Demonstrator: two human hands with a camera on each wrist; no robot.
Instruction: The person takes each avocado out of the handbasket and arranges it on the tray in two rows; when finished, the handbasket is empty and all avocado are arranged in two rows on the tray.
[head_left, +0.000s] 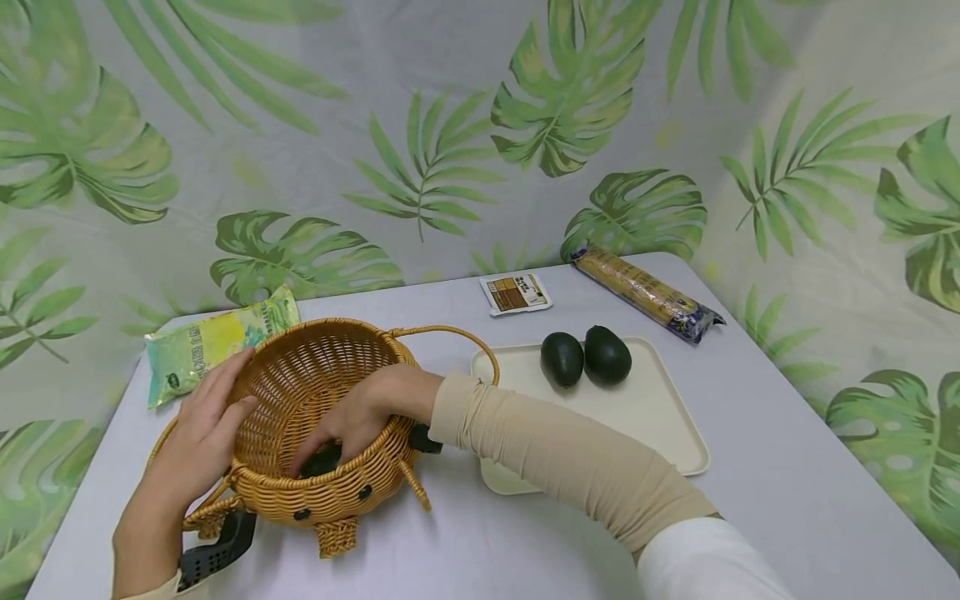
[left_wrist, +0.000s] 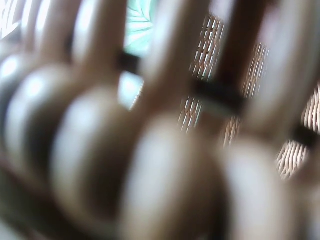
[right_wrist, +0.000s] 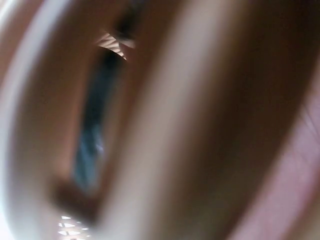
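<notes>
avocado (head_left: 322, 462) in basket (head_left: 336, 498) under right hand (head_left: 362, 417); tray (head_left: 652, 417) beside

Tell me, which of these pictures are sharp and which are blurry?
Head view: mostly clear, the two avocados crisp-edged; left wrist view: the wicker basket fills the foreground, badly out of focus with pale highlights; right wrist view: close strands equally blurred.

The round brown wicker basket (head_left: 337, 490) and right grip (head_left: 363, 415) partly hide a dark rounded object (head_left: 322, 461); wrist views blur.
</notes>
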